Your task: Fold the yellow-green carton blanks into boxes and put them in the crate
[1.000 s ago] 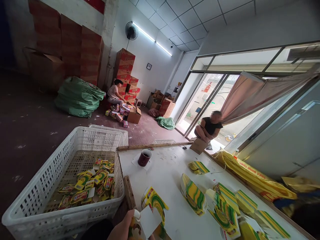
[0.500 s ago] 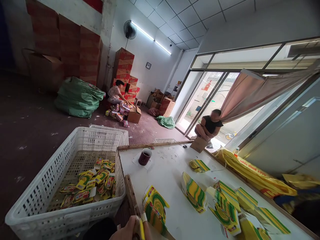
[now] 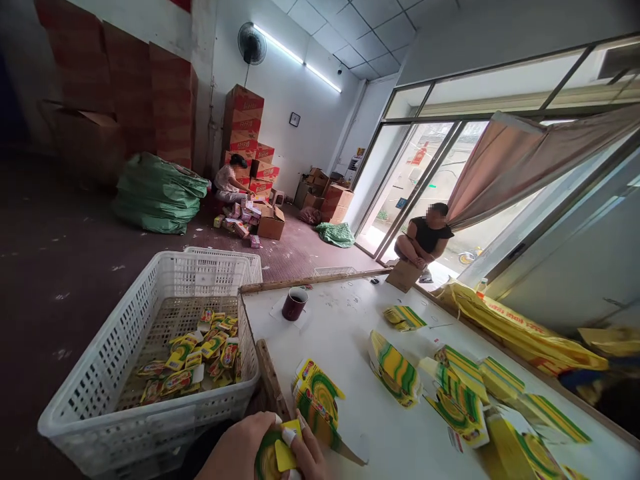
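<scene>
At the bottom edge, my left hand (image 3: 237, 443) and my right hand (image 3: 311, 455) are closed on a small yellow-and-green printed carton (image 3: 267, 460). A plain yellow flap shows between my fingers, and white wrapping covers some fingertips. The carton's lower part is cut off by the frame. Just beyond my hands, a stack of flat carton blanks (image 3: 319, 397) lies on the white table (image 3: 350, 373). To the left, a white plastic crate (image 3: 220, 403) holds many small folded cartons (image 3: 200, 350).
More carton blanks (image 3: 395, 370) lie across the table, with a dark mug (image 3: 295, 304) near its far left corner. A wooden strip (image 3: 273, 380) edges the table. One person (image 3: 429, 237) sits beyond the table; another (image 3: 230, 180) crouches by red boxes (image 3: 245, 127).
Both hands and the carton have come further into view, with the carton's printed face now showing. The camera view has shifted slightly.
</scene>
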{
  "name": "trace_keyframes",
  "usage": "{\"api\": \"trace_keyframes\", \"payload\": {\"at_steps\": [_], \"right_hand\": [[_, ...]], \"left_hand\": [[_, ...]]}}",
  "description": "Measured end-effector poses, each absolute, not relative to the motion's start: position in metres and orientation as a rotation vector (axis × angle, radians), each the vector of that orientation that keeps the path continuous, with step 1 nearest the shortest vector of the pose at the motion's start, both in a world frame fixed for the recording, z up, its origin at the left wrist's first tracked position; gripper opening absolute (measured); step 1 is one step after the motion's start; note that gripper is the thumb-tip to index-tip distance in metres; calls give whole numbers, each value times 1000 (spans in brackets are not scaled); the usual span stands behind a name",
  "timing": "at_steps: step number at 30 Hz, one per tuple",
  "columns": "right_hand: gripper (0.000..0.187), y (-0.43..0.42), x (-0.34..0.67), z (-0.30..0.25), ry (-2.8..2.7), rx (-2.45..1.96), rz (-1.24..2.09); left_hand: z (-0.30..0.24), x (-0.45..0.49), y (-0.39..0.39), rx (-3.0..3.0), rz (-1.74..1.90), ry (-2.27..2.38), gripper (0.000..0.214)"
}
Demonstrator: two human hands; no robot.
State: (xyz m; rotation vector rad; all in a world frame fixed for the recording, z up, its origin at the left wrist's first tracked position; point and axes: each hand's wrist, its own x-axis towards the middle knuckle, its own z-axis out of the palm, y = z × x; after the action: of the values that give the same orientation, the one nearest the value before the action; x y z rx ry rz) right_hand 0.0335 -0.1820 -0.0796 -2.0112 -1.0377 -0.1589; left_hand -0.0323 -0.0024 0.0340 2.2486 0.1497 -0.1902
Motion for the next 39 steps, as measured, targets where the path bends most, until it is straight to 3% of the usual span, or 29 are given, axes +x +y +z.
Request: {"api": "trace_keyframes", "payload": {"at_steps": [5,11,16,20,27,30,35,39], "right_hand": [[19,-189,32,-39,-1134,-1872,14],[33,-191,9,-35,-959,-1880,-213],[20,-191,6,-28,-891,-1927,15],[11,-190,9,-11,-818,-1860,119],[58,-171,-7,-13,-440,-1625,200],[57,-167,-8,-10,-435,-1587,267],[60,-167,-4,-3,-523,-1788,90],[65,-182,20,-4,-348,-1893,-7]], "left_hand": [[43,-35,-1,2289,-219,92,32],[41,-34,-3,2341,-185,35,38],[40,-34,-3,2382,-208,-43,28],[44,-31,-3,2355,-172,-92,33],[50,-25,-6,2366,-104,-72,51],[46,-28,-8,2388,-97,-65,56],[43,-29,-3,2436,-92,-70,56],[44,-22,31,2466,256,249,62]]}}
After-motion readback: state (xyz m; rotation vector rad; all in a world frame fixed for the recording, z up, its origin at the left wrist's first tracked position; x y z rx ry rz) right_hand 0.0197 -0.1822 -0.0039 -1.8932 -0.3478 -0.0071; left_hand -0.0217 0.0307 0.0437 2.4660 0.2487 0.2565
